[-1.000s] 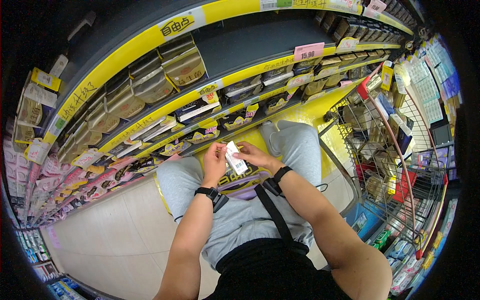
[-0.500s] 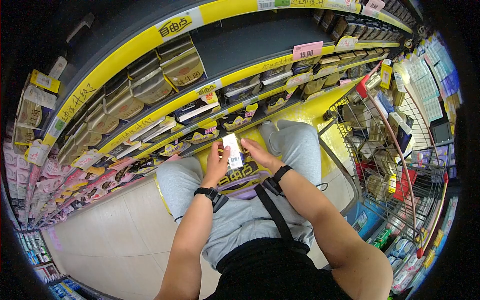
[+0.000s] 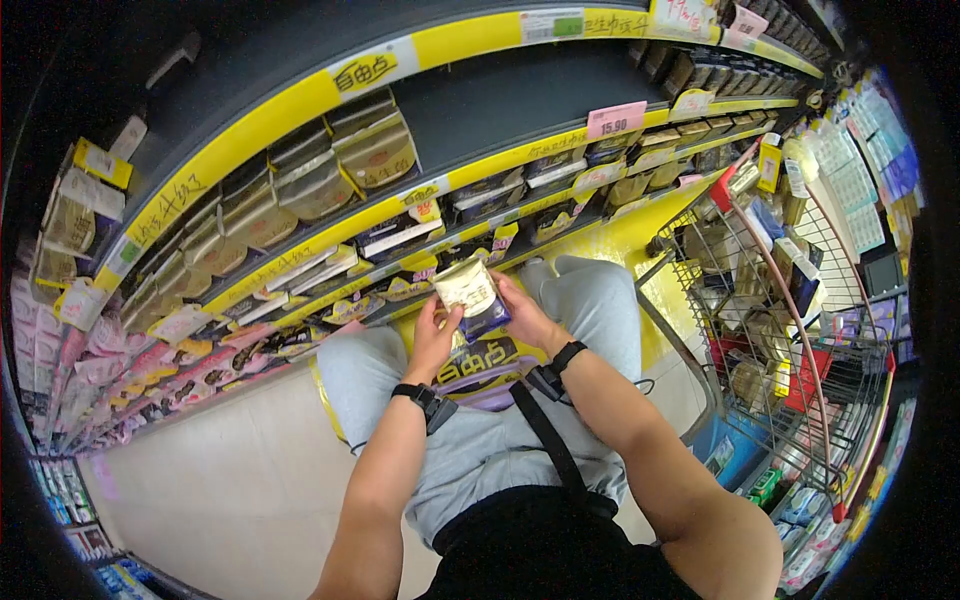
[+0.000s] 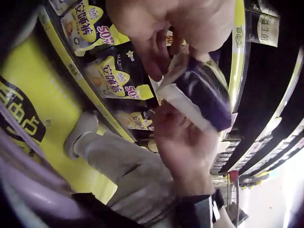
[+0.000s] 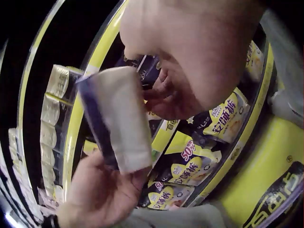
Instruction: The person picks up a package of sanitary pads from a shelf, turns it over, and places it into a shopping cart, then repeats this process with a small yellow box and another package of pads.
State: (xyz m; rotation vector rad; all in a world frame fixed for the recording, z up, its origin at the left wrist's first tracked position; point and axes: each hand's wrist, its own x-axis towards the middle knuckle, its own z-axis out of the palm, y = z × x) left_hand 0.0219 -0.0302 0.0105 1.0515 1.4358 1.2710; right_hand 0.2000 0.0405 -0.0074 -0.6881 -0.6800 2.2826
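Note:
A small gold-and-dark-purple pack of sanitary pads [image 3: 468,288] is held up between both hands above the lap. My left hand [image 3: 436,333] grips its left side, thumb over the front. On the opposite side, my right hand [image 3: 530,318] holds the edge with its fingers. In the left wrist view the dark purple face of the pack [image 4: 209,92] shows between the hands. From the right wrist, its pale side [image 5: 126,118] is visible, with the left hand [image 5: 102,190] beneath.
Shelves of similar packs [image 3: 370,150] run across in front, with yellow price rails [image 3: 420,195]. A wire shopping cart [image 3: 770,300] holding several packs stands at the right. Between the legs is a yellow-and-purple seat [image 3: 490,370] with black lettering.
The pack has been turned from a narrow white side with a barcode to its broader gold-and-purple face. Both hands have risen slightly and spread apart around it.

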